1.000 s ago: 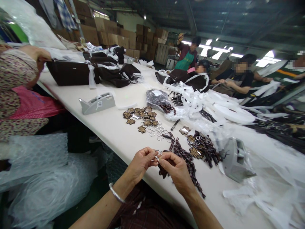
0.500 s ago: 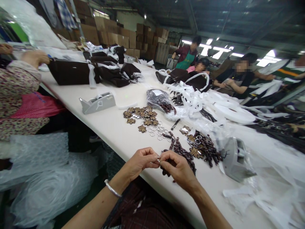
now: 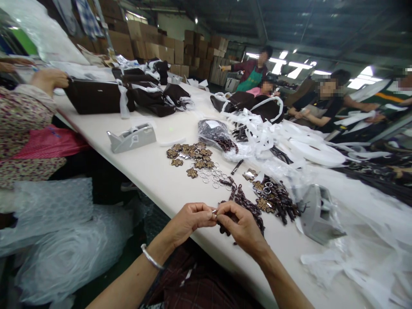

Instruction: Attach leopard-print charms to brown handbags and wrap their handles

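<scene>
My left hand (image 3: 190, 219) and my right hand (image 3: 240, 224) meet over the table's near edge, fingertips pinched together. A small silver key ring (image 3: 214, 212) shows between them, gripped from both sides. Below my right fingers a dark piece, perhaps a charm, is partly hidden, so I cannot tell whether it hangs from the ring. Just beyond lie dark braided cords (image 3: 246, 201), loose key rings (image 3: 216, 177) and a pile of leopard-print flower charms (image 3: 193, 153). More flower charms (image 3: 265, 205) rest on a second heap of cords (image 3: 283, 199) to the right.
Grey tape dispensers stand at left (image 3: 132, 138) and right (image 3: 320, 214). A plastic bag of cords (image 3: 214, 132) and white strips (image 3: 254, 128) lie farther back. Dark brown bags (image 3: 99, 96) line the far left. Co-workers are around the table; bubble wrap (image 3: 71, 249) lies below.
My hands stay pinched together on the ring, with only a slight shift of the fingers. In the background, a co-worker in a green apron has stretched out an arm.
</scene>
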Tool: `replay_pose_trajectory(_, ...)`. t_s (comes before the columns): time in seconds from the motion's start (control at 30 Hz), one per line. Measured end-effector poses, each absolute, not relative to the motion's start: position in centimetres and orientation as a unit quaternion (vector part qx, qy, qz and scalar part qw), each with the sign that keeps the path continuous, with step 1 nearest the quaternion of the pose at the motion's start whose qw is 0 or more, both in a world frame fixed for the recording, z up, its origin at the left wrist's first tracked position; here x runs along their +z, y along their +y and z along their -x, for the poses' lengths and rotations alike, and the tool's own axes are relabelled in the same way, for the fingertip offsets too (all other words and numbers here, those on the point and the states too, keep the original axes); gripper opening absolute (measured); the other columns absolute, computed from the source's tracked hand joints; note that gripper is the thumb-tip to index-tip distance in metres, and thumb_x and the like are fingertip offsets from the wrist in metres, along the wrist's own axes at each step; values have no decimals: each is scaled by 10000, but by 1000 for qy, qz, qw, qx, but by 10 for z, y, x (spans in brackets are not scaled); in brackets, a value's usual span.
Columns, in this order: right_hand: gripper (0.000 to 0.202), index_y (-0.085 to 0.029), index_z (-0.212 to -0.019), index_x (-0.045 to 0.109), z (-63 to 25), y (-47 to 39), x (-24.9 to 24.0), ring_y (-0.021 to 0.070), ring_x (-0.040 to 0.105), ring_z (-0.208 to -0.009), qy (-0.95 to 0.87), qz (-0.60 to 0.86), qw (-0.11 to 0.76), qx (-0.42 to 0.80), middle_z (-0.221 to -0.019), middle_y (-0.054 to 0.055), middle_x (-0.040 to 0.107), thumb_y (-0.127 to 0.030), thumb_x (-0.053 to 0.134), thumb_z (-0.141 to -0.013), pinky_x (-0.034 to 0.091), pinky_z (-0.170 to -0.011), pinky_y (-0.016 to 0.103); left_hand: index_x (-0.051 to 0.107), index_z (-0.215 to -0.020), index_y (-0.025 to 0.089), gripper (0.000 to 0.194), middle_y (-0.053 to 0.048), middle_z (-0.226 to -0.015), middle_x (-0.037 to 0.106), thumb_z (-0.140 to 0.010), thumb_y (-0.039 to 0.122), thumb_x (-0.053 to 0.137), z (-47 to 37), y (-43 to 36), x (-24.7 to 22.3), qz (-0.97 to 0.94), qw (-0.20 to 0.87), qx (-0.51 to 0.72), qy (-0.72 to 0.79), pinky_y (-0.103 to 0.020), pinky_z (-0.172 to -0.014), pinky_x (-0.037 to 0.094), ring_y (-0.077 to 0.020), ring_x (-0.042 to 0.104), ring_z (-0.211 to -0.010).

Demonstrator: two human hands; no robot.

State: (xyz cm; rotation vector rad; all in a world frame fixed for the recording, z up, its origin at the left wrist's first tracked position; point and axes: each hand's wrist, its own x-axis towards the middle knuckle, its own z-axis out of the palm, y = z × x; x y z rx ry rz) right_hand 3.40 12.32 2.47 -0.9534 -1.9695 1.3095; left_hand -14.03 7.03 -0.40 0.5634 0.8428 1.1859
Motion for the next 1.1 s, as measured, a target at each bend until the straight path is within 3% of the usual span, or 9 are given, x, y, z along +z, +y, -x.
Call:
replay_pose_trajectory(0.17,82,-199,-807,659,-33,122,26,169,629,-849,-767,334,334,435,-888,34,656,-226,616,-872,513,-768,302,674,-672,123,143,-36,-765,693,-667,229,770,140,72,-1,-296,665,542,420,-277,-806,475,-144,617,-751)
replay_pose_trajectory(0.37,85,-206,-814,686,-31,121,26,154,621,-754,-797,343,322,379,-802,21,650,-227,627,-871,489,-699,301,672,-658,142,112,-69,-923,724,-747,196,631,139,72,4,-465,499,500,534,-289,-821,461,-195,647,-858)
replay_pose_trajectory(0.6,91,-211,-827,729,-29,120,24,152,652,-751,-805,358,320,348,-803,22,671,-177,646,-839,508,-699,280,659,-655,168,164,-36,-906,719,-728,65,555,131,64,16,-544,370,486,575,-238,-765,472,-152,657,-815)
replay_pose_trajectory(0.87,75,-205,-848,673,-35,121,20,130,618,-715,-837,359,298,287,-783,-1,638,-139,642,-831,480,-681,247,633,-680,174,162,-28,-890,709,-729,51,541,130,61,11,-589,334,452,581,-238,-768,457,-144,638,-802)
replay_pose_trajectory(1.1,206,-192,-894,666,-55,121,6,128,564,-766,-909,254,226,242,-855,43,597,-141,473,-945,455,-689,240,624,-642,163,142,-38,-829,729,-728,102,528,132,62,1,-570,431,414,565,-227,-690,453,-160,655,-767)
